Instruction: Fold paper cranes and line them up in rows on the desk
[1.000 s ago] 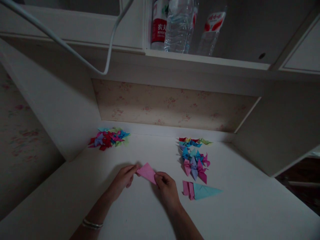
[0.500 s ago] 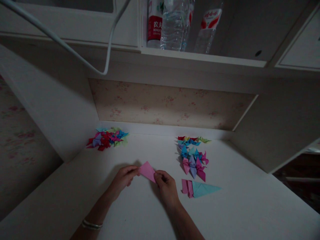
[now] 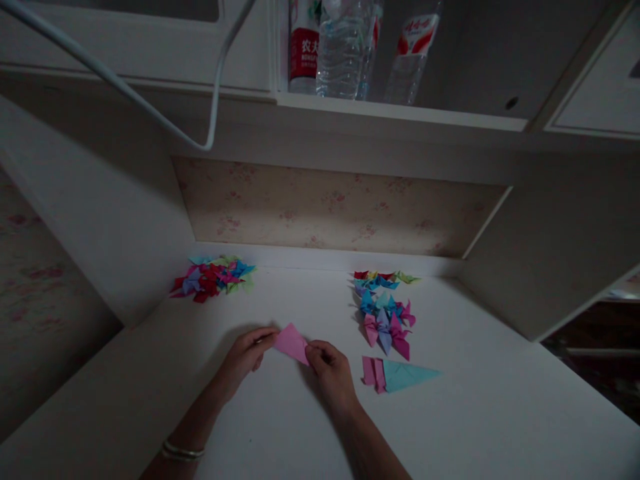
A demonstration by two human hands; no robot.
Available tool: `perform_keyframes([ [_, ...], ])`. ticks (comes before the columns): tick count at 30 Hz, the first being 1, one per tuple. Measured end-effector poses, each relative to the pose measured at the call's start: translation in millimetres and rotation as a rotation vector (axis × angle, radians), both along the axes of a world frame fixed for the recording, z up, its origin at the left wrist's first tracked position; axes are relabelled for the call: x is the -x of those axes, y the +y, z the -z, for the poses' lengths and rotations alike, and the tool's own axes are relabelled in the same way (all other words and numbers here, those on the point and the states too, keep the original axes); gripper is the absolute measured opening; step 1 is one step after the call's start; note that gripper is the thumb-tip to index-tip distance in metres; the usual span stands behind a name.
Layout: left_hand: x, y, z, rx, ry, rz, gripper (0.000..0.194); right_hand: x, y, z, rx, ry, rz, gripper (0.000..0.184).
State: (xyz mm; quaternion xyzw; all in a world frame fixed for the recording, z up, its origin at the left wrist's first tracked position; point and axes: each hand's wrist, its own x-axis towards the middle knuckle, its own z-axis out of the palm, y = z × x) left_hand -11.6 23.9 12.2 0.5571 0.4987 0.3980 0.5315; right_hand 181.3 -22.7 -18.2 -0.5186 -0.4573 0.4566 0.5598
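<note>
We note a white tabletop [image 3: 270,430] spanning the lower view, below a shelf [image 3: 400,112] that carries several plastic bottles [image 3: 340,57], one with a red label. Between them we see a flower-patterned wall panel [image 3: 320,207]; a pale cable [image 3: 215,100] hangs in a bend at upper left.

Near the back left of the tabletop we record a heap of folded paper pieces [image 3: 213,277], mostly red, blue, purple and green. At back right, a second cluster of folded papers [image 3: 384,320] lies in rough rows, with pink, lilac and magenta nearest us.

The left hand [image 3: 247,353] pinches the left corner of a pink paper [image 3: 291,343]; the right hand [image 3: 330,373] grips its right end between thumb and fingers. We cannot tell whether the sheet touches the surface.

Right of the right hand, apart from it, we log a pointed light-blue paper [image 3: 410,376], its tip rightward, with folded pink pieces [image 3: 373,375] at its wide end. A bracelet [image 3: 183,452] circles the left wrist.
</note>
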Motion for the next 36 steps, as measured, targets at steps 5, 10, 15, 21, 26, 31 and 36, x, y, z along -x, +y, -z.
perform_keyframes([
  [5, -1, 5, 9.4, -0.113, 0.077, 0.042, 0.032, 1, 1, 4.0, -0.012, -0.004, -0.009, 0.031],
  [10, 2, 12, 22.1, -0.188, 0.101, 0.04, 0.028, 1, 2, 2.9, 0.001, 0.078, 0.059, 0.029],
  [15, 4, 15, 24.9, -0.219, 0.112, -0.012, 0.026, 0, 4, 0.2, 0.002, 0.189, 0.084, 0.024],
  [21, -1, 13, 21.5, -0.179, 0.055, -0.043, 0.023, -2, 6, 2.8, -0.006, 0.171, 0.18, 0.026],
  [26, -4, 3, 12.2, -0.008, 0.015, 0.007, 0.024, -6, 8, 4.4, 0.0, 0.207, 0.261, 0.038],
  [31, -3, -1, 7.6, 0.052, -0.036, 0.017, 0.025, -6, 8, -1.8, 0.0, 0.33, 0.327, 0.051],
  [36, -2, 0, 9.5, 0.06, -0.061, 0.032, 0.025, -5, 8, -4.8, -0.008, 0.423, 0.306, 0.053],
])
